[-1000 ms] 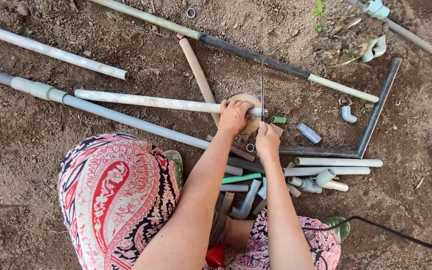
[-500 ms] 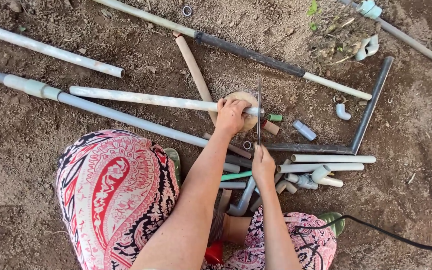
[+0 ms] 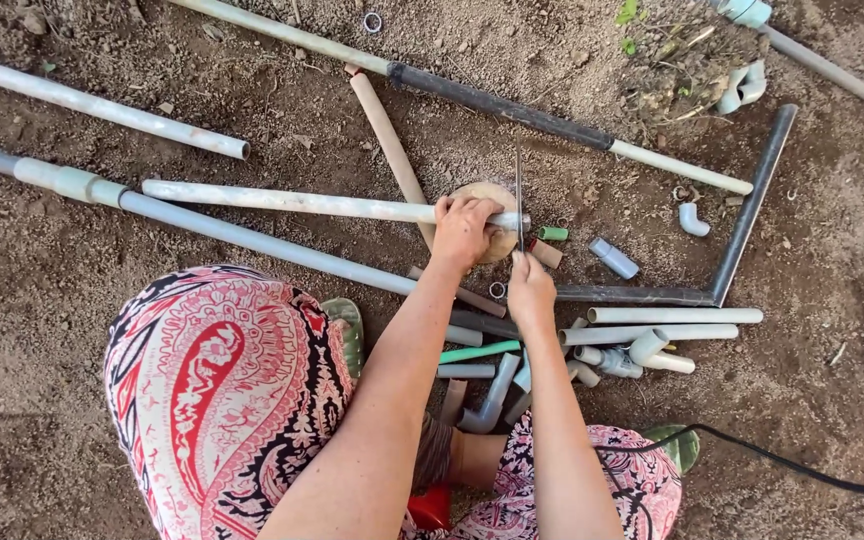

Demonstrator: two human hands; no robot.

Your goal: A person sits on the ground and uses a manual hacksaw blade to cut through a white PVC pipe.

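My left hand (image 3: 464, 230) presses a long whitish plastic pipe (image 3: 292, 202) down onto a round wooden block (image 3: 492, 200) on the soil. A thin hacksaw blade (image 3: 518, 195) stands upright across the pipe's right end, and my right hand (image 3: 530, 290) grips its near end. A short green offcut (image 3: 553, 233) and a brown one (image 3: 546, 253) lie just right of the blade.
Several long grey pipes (image 3: 102, 108) lie across the bare soil. A heap of short pipes and elbow fittings (image 3: 612, 345) sits by my right knee, next to a black L-shaped pipe (image 3: 742, 220). A black cable (image 3: 782, 460) runs at lower right.
My right hand has drawn back toward me along the blade. The left hand stays clamped on the pipe.
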